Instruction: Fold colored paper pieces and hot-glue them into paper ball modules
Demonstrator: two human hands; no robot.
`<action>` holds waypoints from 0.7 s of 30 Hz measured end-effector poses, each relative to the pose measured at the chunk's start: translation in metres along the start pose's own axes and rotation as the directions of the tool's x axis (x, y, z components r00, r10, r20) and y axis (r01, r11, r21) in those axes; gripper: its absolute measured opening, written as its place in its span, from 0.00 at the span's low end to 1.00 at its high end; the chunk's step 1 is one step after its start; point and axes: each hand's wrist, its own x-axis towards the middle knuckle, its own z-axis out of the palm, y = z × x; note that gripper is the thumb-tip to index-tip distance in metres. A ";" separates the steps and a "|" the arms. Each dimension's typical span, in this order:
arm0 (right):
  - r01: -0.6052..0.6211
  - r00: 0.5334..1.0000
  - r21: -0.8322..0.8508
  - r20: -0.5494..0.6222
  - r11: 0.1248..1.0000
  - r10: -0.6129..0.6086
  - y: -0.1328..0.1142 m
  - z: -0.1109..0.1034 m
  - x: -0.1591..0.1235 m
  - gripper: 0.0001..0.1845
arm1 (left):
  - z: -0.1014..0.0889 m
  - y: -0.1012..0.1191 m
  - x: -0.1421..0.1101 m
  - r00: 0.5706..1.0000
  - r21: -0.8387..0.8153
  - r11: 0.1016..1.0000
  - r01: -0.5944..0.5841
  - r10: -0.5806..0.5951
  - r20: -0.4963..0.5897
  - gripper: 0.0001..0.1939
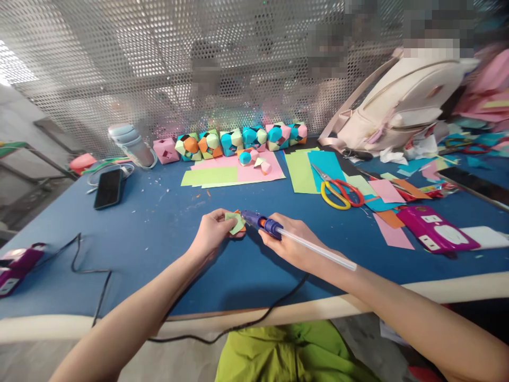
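My left hand (pixel 212 231) pinches a small piece of folded paper (pixel 235 223), light green with orange at its edges, above the blue tabletop. Wrapped round a blue hot glue gun (pixel 258 220) is my right hand (pixel 292 239). The gun's nozzle points left and meets the paper's right edge, or nearly so; I cannot tell whether they touch. A clear glue stick (pixel 318 248) juts from the back of the gun along my right forearm. The black cord (pixel 254 321) hangs over the table's front edge.
Behind my hands stand several folded paper balls (pixel 230 142) in a row, with paper sheets (pixel 214 176) before them. Scissors (pixel 336 193), paper scraps (pixel 392 233) and a purple power strip (pixel 437 228) lie right. A phone (pixel 108 188) and a bottle (pixel 131 146) are left; a backpack (pixel 397 106) stands back right.
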 end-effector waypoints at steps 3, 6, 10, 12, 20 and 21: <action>-0.035 0.999 0.036 0.016 0.999 0.034 -0.002 -0.003 0.000 0.07 | -0.001 -0.001 0.001 1.000 -0.003 1.000 -0.003 0.003 -0.009 0.06; -0.100 0.995 0.083 0.004 0.992 0.100 0.000 -0.007 0.001 0.08 | -0.003 0.001 0.001 1.000 -0.004 1.000 -0.020 0.019 -0.024 0.05; -0.186 0.981 0.136 -0.035 0.973 0.193 0.011 -0.007 0.008 0.13 | -0.002 0.006 -0.002 0.997 -0.046 0.998 -0.053 0.050 -0.051 0.07; -0.238 0.970 0.091 -0.027 0.967 0.241 0.019 -0.004 0.012 0.15 | -0.001 0.009 -0.005 0.997 -0.076 0.996 -0.055 0.051 -0.057 0.08; -0.214 0.975 -0.176 0.017 0.961 0.220 0.028 -0.010 0.013 0.20 | 0.007 0.018 -0.019 0.997 -0.163 0.984 0.068 -0.063 0.038 0.11; -0.207 0.975 -0.197 0.036 0.958 0.218 0.026 -0.016 0.010 0.20 | 0.007 0.018 -0.020 0.996 -0.169 0.982 0.085 -0.079 0.044 0.11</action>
